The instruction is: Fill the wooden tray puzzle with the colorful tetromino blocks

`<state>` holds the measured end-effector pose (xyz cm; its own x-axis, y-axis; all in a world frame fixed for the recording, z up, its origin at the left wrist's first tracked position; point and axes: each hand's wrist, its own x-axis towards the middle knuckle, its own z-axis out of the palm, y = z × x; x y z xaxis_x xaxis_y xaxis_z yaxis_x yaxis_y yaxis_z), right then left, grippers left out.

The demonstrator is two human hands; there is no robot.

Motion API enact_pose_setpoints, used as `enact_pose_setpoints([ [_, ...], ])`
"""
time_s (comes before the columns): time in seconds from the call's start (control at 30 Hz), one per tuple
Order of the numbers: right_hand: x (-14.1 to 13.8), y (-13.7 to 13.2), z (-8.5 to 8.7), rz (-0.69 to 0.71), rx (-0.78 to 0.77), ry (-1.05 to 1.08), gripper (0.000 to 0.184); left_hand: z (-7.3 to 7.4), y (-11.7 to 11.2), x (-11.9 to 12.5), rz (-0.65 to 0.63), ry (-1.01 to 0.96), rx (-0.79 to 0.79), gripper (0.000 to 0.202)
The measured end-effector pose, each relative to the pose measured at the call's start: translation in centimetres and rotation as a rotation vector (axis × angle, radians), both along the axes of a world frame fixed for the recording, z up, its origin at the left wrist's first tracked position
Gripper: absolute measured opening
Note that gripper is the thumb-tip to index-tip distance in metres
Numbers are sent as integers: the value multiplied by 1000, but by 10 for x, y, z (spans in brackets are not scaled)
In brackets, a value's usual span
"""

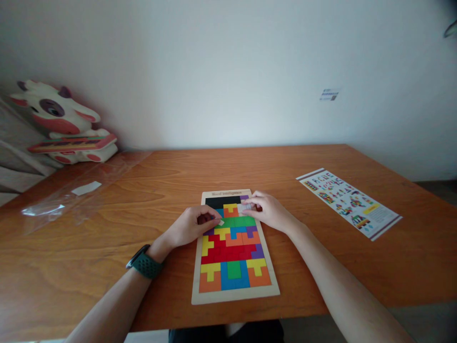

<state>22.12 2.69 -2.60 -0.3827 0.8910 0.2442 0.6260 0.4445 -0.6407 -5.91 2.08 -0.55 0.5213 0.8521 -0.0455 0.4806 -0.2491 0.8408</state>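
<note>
Puzzle board sits at six o'clock, left hand angled in from eight, nearly closed on a pale chip, right hand curled in from four, pinching a pale block!

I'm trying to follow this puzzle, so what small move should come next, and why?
Probably settle the pale piece at the fingertips of the right hand flat into the board: a dark strip shows uncovered near the far end, while colored pieces fill the near rows.

"Intelligence" on puzzle board, leaflet print blurred
</note>
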Motion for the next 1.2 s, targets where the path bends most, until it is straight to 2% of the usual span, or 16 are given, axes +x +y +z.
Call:
enact_pose_setpoints([
  [0.17, -1, 3, -6, -38, -127, 112, 30, 1, 0, 1, 2, 8, -2, 36],
  [0.37, 0, 1, 3, -40, -195, 154, 25, -1, 1, 0, -8, 11, 8, 36],
  [0.47, 0, 1, 6, -73, -208, 229, 25, -1, 1, 0, -15, 3, 12, 35],
  [0.67, -2, 1, 5, -51, -221, 228, 31, 0, -1, 2, 4, 5, -14, 38],
  [0.9, -10, -3, 7, -120, -134, 384, 32, 1, -5, 9, 153, -279, -90, 51],
  [1.0, -24, -12, 8, -46, -61, 337, 34, 0, -8, 16, 121, -311, -147, 53],
  [1.1, -40, -23, 9, 99, -40, 261, 24, -2, -11, 20, 40, -302, -189, 40],
  [1.2, -48, -29, 13, 141, -9, 195, 18, -2, -12, 20, 2, -283, -170, 31],
])
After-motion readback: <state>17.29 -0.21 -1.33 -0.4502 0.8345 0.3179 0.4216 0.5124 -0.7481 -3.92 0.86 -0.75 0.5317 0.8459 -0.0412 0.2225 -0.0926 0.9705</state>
